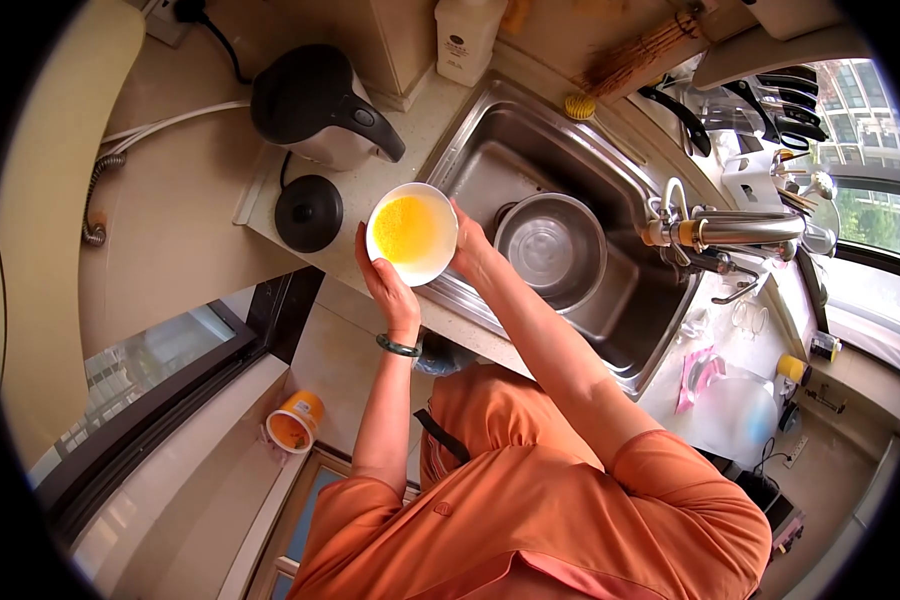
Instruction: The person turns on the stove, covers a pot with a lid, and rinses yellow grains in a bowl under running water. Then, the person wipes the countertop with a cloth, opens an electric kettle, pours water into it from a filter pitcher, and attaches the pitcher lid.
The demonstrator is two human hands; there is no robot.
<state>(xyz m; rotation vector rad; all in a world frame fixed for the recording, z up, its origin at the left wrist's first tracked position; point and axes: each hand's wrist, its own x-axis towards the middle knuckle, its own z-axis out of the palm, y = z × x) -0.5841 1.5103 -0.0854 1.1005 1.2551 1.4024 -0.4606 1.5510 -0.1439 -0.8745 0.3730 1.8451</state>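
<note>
A white bowl point(443, 222) is held between my two hands over the counter, beside the left edge of the sink. Fine yellow grain point(402, 228) that looks like millet lies in it. My left hand point(390, 285) grips the bowl's near left side, with a dark green bangle point(398, 345) on that wrist. Against the right side of the bowl, my right hand point(470, 242) is closed on the rim, its fingers partly hidden. A round metal pot point(575, 240) stands in the sink, right of my right hand.
The steel sink point(660, 320) has a faucet point(740, 230) on its right. An electric kettle point(315, 105) and its black base point(308, 213) are at the left. A yellow brush point(578, 106) lies behind the sink; an orange tub point(295, 420) sits lower left.
</note>
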